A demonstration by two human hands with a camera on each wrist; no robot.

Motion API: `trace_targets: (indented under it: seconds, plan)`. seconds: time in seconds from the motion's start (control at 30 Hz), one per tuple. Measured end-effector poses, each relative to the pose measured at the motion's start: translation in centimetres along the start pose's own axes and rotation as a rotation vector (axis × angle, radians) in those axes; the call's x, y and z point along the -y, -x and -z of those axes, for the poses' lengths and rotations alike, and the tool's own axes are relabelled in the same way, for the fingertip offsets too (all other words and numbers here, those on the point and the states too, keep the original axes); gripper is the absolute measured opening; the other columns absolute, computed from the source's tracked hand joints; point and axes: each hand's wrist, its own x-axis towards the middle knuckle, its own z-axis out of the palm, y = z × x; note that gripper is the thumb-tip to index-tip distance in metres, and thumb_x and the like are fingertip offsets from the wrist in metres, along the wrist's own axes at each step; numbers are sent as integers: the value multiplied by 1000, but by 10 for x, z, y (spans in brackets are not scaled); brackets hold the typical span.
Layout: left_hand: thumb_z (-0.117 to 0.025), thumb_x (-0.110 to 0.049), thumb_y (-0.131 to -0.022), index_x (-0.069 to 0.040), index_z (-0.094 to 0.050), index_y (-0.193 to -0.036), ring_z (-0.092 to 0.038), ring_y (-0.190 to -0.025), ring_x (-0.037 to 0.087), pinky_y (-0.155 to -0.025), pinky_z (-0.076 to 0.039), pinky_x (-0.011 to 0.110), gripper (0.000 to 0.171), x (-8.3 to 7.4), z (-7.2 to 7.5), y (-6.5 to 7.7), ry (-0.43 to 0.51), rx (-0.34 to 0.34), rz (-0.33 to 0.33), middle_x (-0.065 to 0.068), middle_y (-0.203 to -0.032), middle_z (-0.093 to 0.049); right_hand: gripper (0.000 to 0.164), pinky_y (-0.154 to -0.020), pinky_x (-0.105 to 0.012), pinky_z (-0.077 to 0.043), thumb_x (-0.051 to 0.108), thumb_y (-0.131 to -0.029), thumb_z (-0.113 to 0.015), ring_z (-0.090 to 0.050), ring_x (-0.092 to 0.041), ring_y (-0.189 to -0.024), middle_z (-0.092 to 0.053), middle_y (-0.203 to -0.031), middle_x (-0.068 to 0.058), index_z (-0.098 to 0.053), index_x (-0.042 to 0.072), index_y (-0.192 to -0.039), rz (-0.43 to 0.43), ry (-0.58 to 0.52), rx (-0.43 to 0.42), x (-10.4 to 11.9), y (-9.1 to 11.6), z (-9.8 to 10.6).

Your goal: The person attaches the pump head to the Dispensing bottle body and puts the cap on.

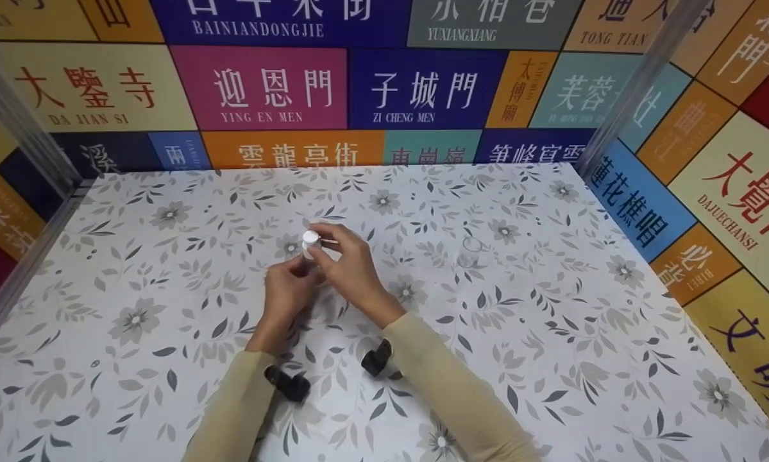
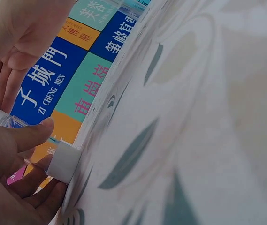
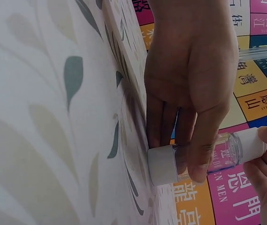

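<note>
A small clear bottle with a white top and a white base stands upright over the table, left of its middle. My left hand grips the clear body low down, thumb and fingers around it. With thumb and fingers my right hand pinches the white top from the right. In the left wrist view the base is close to the tabletop; whether it touches is unclear. Fingers hide part of the body. A clear, open-looking cup-shaped piece sits apart, right of both hands.
The table wears a white cover with grey flowers and leaves. Colourful panels with Chinese lettering rise behind and beside it, with clear edging at the corners. Each forearm carries a black wrist device.
</note>
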Motion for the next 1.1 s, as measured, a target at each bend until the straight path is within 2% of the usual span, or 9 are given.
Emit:
trace_targets:
  seconds: [0.17,0.47,0.67,0.83,0.97,1.1]
  plan:
    - [-73,-3,-79,-4,-77,-88,-48,-62,13,-57,-38,23,10,2,0,-1,-37,-16,-46,-2,-63,-56,35,-101,-33,-52,8,-93,-69,-64,-26,-120,-66,-127,-17,-63,3,-127,1,-27,19,0,1,0]
    - [-70,-1,-81,-2,-79,-94,-52,-63,13,-56,-40,22,16,1,0,-1,-21,-20,-33,5,-70,-66,34,-97,-28,-54,4,-91,-70,-67,-27,-112,-68,-122,-16,-64,-2,-124,20,17,6,1,0,-2]
    - [-71,0,-79,-3,-78,-90,-51,-62,13,-57,-39,22,13,1,0,0,-33,-19,-35,2,-67,-63,39,-100,-27,-52,2,-88,-73,-65,-26,-116,-66,-124,-17,-63,-2,-125,7,14,6,0,1,-2]
    - [-71,-1,-79,-3,-78,-88,-50,-61,12,-56,-39,21,11,2,0,-1,-25,-18,-23,0,-66,-61,35,-101,-25,-51,4,-90,-70,-64,-25,-118,-66,-124,-16,-64,0,-124,13,-8,-3,1,1,-2]
    - [-71,-2,-81,-3,-74,-79,-49,-60,13,-56,-38,22,4,1,0,-2,-42,-21,-60,0,-62,-58,32,-99,-27,-52,2,-92,-68,-65,-26,-115,-66,-122,-16,-65,0,-124,47,1,-6,0,1,-3]
    - [-71,-4,-82,-2,-73,-76,-50,-61,14,-58,-39,23,7,0,1,-2,-70,-24,-84,2,-62,-60,32,-98,-28,-53,3,-93,-67,-66,-26,-112,-67,-121,-15,-64,0,-124,56,30,-4,-1,1,-4]
